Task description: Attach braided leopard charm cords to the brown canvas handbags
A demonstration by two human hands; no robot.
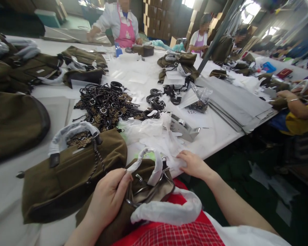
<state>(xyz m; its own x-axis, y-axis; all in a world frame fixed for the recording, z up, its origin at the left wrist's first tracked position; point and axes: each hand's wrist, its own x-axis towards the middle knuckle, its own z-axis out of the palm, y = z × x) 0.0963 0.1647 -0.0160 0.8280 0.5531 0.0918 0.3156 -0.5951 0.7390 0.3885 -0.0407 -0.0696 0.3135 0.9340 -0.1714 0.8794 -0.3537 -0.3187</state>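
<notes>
A small olive handbag [147,167] stands at the table's front edge against my apron, its zipper open and beige lining showing. Its two handles [169,212] are wrapped in white paper. My left hand [113,194] is closed on the bag's upper left side, thumb along the edge. To the right of the bag, my right hand [195,165] pinches a thin white wrapping sheet [173,147] at the table edge. Left of the left hand lies a finished-looking olive handbag [74,174] with a wrapped handle and a black-and-white cord.
Beyond the bags lies a heap of black cords with rings [107,106], beside coiled black straps [155,100]. A tape dispenser [183,128] sits ahead of my right hand. Stacked grey sheets [236,99] and a slanted metal post [220,30] are to the right. Co-workers [125,27] stand across the table.
</notes>
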